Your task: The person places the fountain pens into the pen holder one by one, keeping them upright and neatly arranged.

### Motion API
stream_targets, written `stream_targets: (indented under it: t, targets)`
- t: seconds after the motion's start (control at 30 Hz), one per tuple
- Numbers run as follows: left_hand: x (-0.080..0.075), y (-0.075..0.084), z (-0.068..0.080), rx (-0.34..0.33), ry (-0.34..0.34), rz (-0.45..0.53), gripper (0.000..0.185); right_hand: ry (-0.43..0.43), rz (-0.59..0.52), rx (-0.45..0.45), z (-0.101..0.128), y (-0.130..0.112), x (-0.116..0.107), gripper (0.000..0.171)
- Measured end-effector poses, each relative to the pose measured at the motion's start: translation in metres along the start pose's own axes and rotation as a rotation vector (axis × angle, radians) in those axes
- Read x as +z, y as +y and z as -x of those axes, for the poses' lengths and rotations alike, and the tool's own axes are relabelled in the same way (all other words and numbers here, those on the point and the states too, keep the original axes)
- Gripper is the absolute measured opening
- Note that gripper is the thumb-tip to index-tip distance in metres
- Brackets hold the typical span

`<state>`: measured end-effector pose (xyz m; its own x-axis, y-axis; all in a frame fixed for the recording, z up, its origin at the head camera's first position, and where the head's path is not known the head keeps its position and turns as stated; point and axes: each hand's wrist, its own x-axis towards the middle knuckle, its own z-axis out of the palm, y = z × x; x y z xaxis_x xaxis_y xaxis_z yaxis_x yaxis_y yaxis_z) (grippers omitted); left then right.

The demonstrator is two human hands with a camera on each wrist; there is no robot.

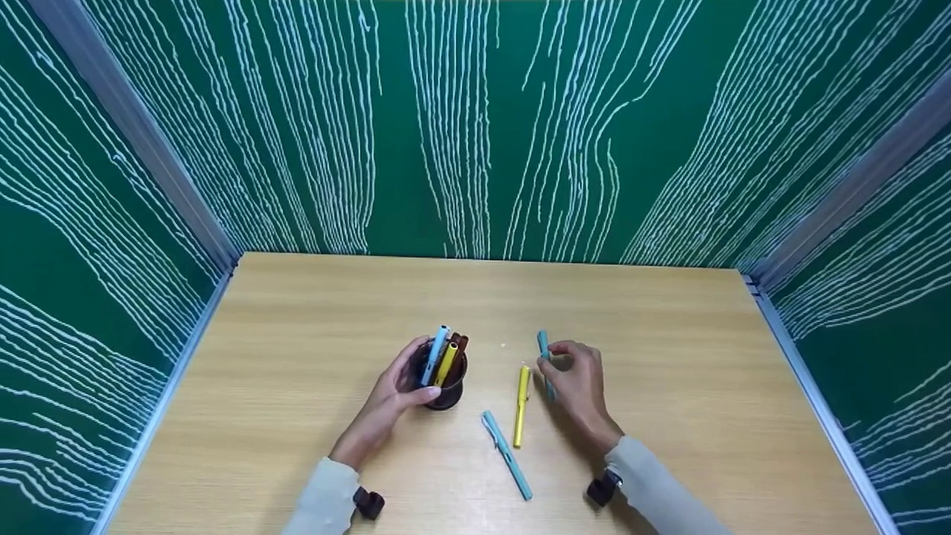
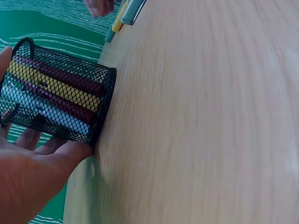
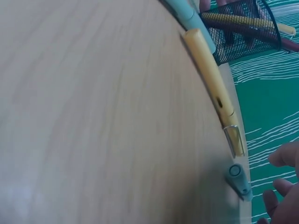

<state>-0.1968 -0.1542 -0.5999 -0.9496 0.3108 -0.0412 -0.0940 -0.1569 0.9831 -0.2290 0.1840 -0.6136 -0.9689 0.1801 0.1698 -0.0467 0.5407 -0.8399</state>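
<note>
My left hand (image 1: 383,405) grips a black mesh pen holder (image 1: 446,401) by its side. Inside it stand a light-blue pen (image 1: 435,355), a yellow pen (image 1: 446,364) and dark-red pens (image 1: 461,348). In the left wrist view, fingers (image 2: 70,150) and thumb curve about the mesh. Over a teal pen (image 1: 543,342) on the table hovers my right hand (image 1: 579,379), thumb and forefinger on either side of it. The right wrist view shows a gap between the fingers (image 3: 282,156) and that teal pen (image 3: 238,181).
Between the hands lie a yellow pen (image 1: 521,407) and a second teal pen (image 1: 507,455) on the wooden table (image 1: 327,312). Green panels (image 1: 513,134) with wavy white lines stand behind and at both sides, joined by grey metal posts (image 1: 148,126).
</note>
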Motion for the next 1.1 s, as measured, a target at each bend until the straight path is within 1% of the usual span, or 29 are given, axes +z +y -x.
stream_targets:
  t: [0.13, 0.2, 0.43, 0.73, 0.97, 1.1]
  targets:
    - [0.0, 0.0, 0.0, 0.008, -0.006, 0.006, 0.092, 0.002, 0.011, -0.058, -0.004, 0.008, 0.004, 0.025]
    - [0.0, -0.001, -0.001, 0.013, -0.011, 0.011, 0.092, -0.005, 0.01, -0.073, -0.006, 0.011, 0.005, 0.023]
    - [0.0, -0.001, 0.0, 0.0, -0.003, 0.021, 0.096, -0.027, 0.025, -0.045, -0.009, 0.015, 0.008, 0.027]
    - [0.002, 0.001, 0.0, -0.004, 0.0, -0.001, 0.094, -0.02, 0.025, -0.039, -0.011, 0.017, 0.01, 0.028]
    - [0.0, 0.0, 0.0, 0.004, 0.004, -0.012, 0.093, -0.022, 0.054, -0.065, -0.013, 0.02, 0.012, 0.025]
    - [0.0, -0.001, 0.0, 0.007, 0.004, -0.001, 0.093, -0.032, 0.065, -0.085, -0.013, 0.02, 0.012, 0.025]
